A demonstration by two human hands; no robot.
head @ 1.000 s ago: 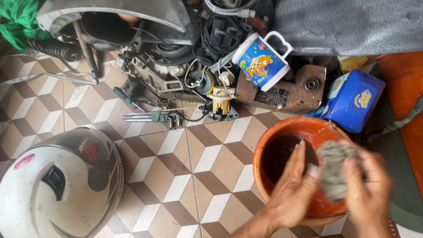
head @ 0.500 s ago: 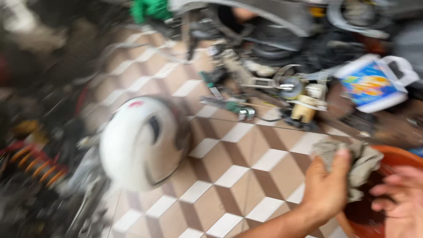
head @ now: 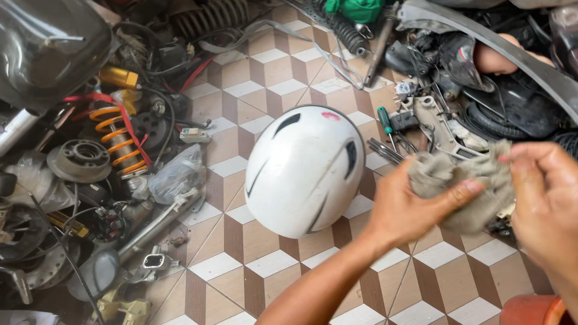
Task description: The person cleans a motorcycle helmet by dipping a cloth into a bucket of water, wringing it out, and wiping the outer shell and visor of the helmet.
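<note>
Both hands, left hand [head: 403,207] and right hand [head: 545,192], grip a crumpled grey cloth rag [head: 460,183] closed-fingered above the tiled floor [head: 265,265], the white domed helmet [head: 304,168] beside them untouched.

Crumpled clear plastic bag [head: 176,174] left of white helmet [head: 304,170], red sticker [head: 330,115] on helmet

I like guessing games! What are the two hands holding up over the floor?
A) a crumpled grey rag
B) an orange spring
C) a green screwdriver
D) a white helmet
A: the left hand and the right hand both grip a crumpled grey rag, while the white helmet lies untouched on the tiled floor.
</note>
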